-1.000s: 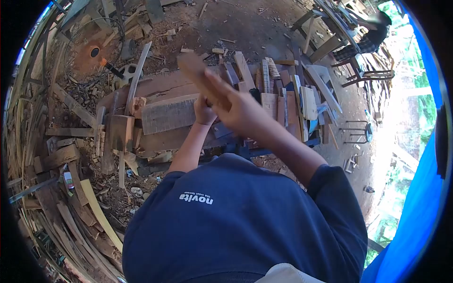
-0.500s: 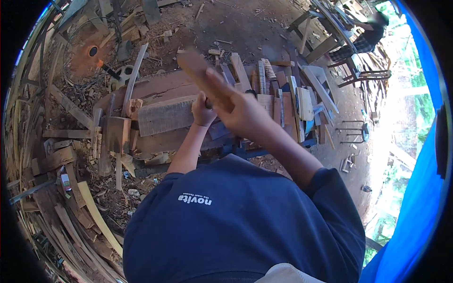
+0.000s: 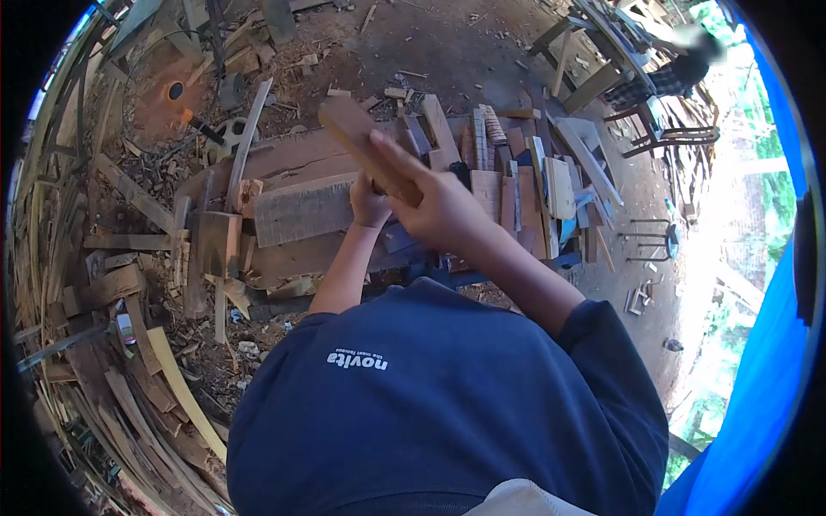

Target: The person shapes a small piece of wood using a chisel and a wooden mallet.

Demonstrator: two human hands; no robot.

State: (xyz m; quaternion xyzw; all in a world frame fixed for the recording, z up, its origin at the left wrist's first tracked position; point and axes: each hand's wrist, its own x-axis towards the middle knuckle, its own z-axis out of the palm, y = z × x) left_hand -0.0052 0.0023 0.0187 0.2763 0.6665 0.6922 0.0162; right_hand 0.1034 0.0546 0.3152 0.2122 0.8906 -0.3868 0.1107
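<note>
We see one smooth, straight-edged brown wooden block (image 3: 353, 133) held up above a slab, the right hand (image 3: 443, 206) clasping it. The left hand (image 3: 370, 206) is curled at its lower end; we cannot tell what it grips. Beneath, the broad brown slab (image 3: 314, 156), cracked along its grain, bears one rough grey plank (image 3: 301, 211) and many narrow offcuts (image 3: 486, 191). Around it we see an earthen floor (image 3: 482, 56) strewn with chips, one stool (image 3: 673, 242), one co-worker (image 3: 675, 77) in checked clothing and blue sheeting (image 3: 757, 387).
</note>
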